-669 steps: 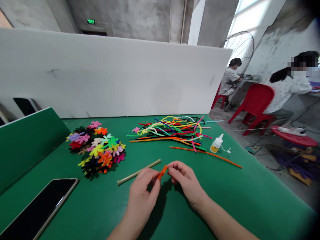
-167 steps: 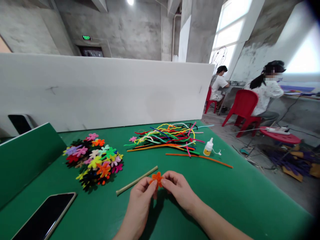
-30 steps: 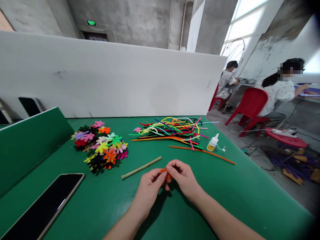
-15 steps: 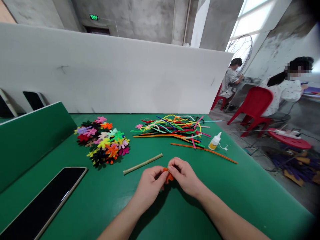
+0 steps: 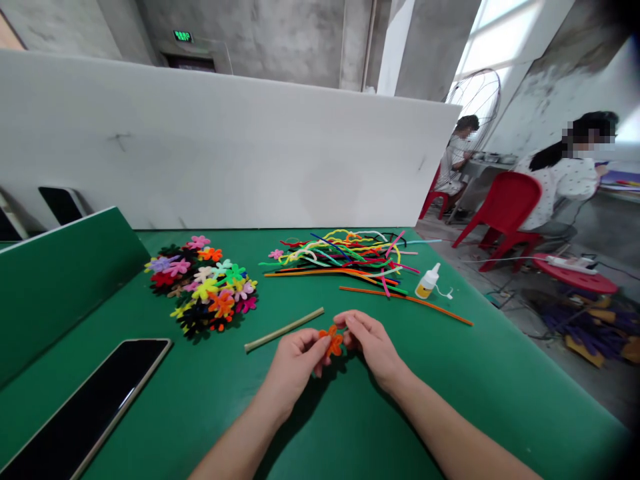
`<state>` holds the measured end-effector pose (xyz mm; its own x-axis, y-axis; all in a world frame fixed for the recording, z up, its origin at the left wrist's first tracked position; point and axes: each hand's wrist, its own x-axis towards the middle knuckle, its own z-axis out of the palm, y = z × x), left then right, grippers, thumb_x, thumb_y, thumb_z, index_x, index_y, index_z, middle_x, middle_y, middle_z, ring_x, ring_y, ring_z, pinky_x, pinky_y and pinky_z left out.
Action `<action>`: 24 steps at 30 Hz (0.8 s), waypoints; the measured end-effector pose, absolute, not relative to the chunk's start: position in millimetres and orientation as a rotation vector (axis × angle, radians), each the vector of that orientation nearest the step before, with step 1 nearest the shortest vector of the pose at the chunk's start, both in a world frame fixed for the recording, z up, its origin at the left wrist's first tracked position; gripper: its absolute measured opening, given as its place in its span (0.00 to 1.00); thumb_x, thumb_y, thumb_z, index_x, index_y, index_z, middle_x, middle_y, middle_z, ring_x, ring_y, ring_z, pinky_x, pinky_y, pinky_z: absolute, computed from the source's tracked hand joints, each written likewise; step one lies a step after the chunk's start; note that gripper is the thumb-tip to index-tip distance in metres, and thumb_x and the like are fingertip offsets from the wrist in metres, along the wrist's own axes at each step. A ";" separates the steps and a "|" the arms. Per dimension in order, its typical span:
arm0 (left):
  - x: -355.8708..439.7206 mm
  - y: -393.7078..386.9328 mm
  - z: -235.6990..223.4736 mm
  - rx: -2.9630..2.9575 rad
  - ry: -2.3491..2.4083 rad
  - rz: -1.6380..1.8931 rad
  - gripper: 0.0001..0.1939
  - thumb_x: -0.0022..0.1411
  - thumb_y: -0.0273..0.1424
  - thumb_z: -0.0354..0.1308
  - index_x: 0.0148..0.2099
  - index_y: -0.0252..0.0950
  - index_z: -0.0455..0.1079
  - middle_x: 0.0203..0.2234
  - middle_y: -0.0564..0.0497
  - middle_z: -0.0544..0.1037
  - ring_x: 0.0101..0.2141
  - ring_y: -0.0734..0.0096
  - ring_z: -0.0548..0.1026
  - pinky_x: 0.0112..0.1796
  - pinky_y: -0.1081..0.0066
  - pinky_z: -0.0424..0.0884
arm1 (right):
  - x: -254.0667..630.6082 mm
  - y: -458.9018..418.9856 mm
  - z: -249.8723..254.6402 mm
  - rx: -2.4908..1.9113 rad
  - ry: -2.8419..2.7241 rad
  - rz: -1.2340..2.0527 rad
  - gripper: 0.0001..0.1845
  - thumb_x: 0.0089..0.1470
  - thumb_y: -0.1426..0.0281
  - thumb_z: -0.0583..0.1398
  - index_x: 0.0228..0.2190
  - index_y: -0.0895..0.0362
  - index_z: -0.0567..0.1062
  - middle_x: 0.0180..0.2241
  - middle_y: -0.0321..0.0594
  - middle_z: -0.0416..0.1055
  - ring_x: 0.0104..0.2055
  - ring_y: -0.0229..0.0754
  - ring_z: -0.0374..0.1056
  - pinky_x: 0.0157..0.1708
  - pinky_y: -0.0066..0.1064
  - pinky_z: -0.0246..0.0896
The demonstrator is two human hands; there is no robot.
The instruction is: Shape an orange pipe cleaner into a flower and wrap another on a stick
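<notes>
An orange fuzzy pipe-cleaner flower (image 5: pixel 334 342), its petals spread, is pinched between the thumb and fingers of my left hand (image 5: pixel 296 363). Close on its right side, my right hand (image 5: pixel 373 343) has loosely bent fingers set a little apart; its fingertips are at the flower's upper edge, and I see nothing held in them. Just beyond my hands a pale greenish stick (image 5: pixel 285 330) lies slantwise on the green table (image 5: pixel 210 400). Farther off, a single orange pipe cleaner (image 5: pixel 407 300) stretches to the right.
Colourful fuzzy flowers (image 5: pixel 205 287) are heaped at left, with tangled pipe cleaners (image 5: pixel 345 257) at the back. A small glue bottle (image 5: pixel 427 283) stands uncapped at right. A phone (image 5: pixel 95 400) lies front left. A white partition (image 5: pixel 240 153) closes the back; two people sit beyond at right.
My right fingers have eased off the flower and shifted slightly right. The flower has turned so its spread petals show, still in my left hand. The view has shifted slightly.
</notes>
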<state>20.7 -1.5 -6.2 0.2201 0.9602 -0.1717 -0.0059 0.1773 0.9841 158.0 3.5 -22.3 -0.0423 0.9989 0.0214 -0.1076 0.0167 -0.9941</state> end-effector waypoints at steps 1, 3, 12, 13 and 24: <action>20.8 -1.6 -6.0 1.149 1.103 0.925 0.13 0.48 0.37 0.58 0.21 0.32 0.67 0.13 0.56 0.67 0.14 0.80 0.60 0.18 0.78 0.55 | 158.8 4.1 -21.1 -1.100 -1.163 1.273 0.15 0.49 0.60 0.55 0.28 0.60 0.72 0.18 0.32 0.60 0.20 0.33 0.55 0.21 0.25 0.50; 20.9 -2.0 -6.0 1.147 1.092 0.915 0.13 0.48 0.37 0.58 0.21 0.32 0.66 0.13 0.56 0.67 0.14 0.80 0.60 0.18 0.78 0.55 | 159.5 4.3 -18.9 -1.089 -1.198 1.265 0.15 0.48 0.61 0.56 0.27 0.60 0.72 0.18 0.32 0.61 0.20 0.33 0.55 0.21 0.25 0.50; 22.1 -3.9 -6.7 1.130 1.093 0.930 0.13 0.48 0.37 0.58 0.20 0.32 0.65 0.13 0.56 0.66 0.14 0.80 0.60 0.17 0.78 0.54 | 157.7 0.3 -17.9 -1.110 -1.401 1.161 0.12 0.48 0.64 0.56 0.19 0.59 0.67 0.19 0.35 0.63 0.22 0.35 0.57 0.24 0.27 0.53; 22.4 -4.3 -6.7 1.134 1.097 0.935 0.13 0.48 0.36 0.58 0.20 0.32 0.65 0.13 0.57 0.66 0.15 0.80 0.59 0.17 0.78 0.54 | 157.8 0.2 -18.0 -1.116 -1.409 1.160 0.12 0.48 0.65 0.56 0.19 0.59 0.67 0.18 0.34 0.62 0.21 0.35 0.57 0.23 0.27 0.52; 20.1 0.5 -11.9 1.009 1.011 0.958 0.11 0.47 0.35 0.59 0.24 0.31 0.69 0.16 0.55 0.68 0.17 0.79 0.63 0.19 0.78 0.58 | 156.2 1.2 -20.1 -1.101 -1.253 1.217 0.13 0.50 0.61 0.55 0.26 0.60 0.71 0.19 0.33 0.62 0.20 0.32 0.56 0.21 0.25 0.51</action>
